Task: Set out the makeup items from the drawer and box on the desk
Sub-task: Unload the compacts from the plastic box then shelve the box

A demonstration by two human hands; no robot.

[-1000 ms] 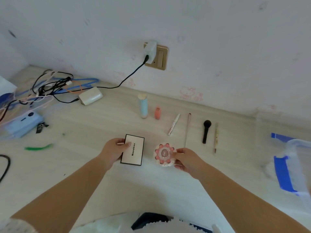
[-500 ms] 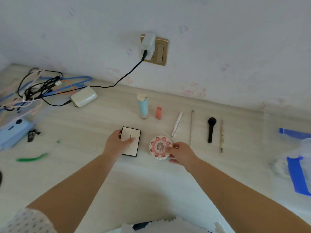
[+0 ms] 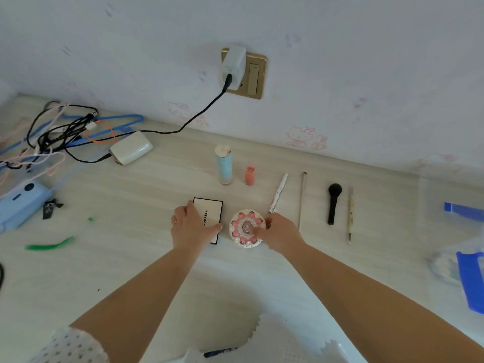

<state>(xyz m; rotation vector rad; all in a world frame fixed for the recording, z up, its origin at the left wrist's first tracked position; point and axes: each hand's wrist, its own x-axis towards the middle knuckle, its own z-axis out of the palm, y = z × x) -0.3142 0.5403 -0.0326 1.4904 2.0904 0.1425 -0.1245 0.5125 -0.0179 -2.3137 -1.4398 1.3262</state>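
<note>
On the pale wooden desk (image 3: 131, 258) lies a white rectangular palette (image 3: 210, 213) with a black edge. My left hand (image 3: 190, 229) rests on its left half, thumb along the near edge. To its right sits a round pink-and-white compact (image 3: 245, 227); my right hand (image 3: 280, 231) holds its right side, a finger laid on the lid. Behind them, in a row, stand a light blue tube (image 3: 224, 165) and a small orange bottle (image 3: 250, 174), then lie a white pen-like tube (image 3: 279, 192), a thin stick (image 3: 301, 197), a black brush (image 3: 333, 203) and a thin pencil (image 3: 350, 213).
A tangle of cables (image 3: 52, 132) and a white adapter (image 3: 131, 151) fill the back left. A light blue device (image 3: 23, 203) and a green strip (image 3: 49, 243) lie at the left. A clear plastic box with blue tape (image 3: 466, 258) stands at the right. A wall socket (image 3: 246, 72) holds a charger.
Both hands have slid the palette and the compact away from me, closer to the row of items. My left hand now lies over more of the palette.
</note>
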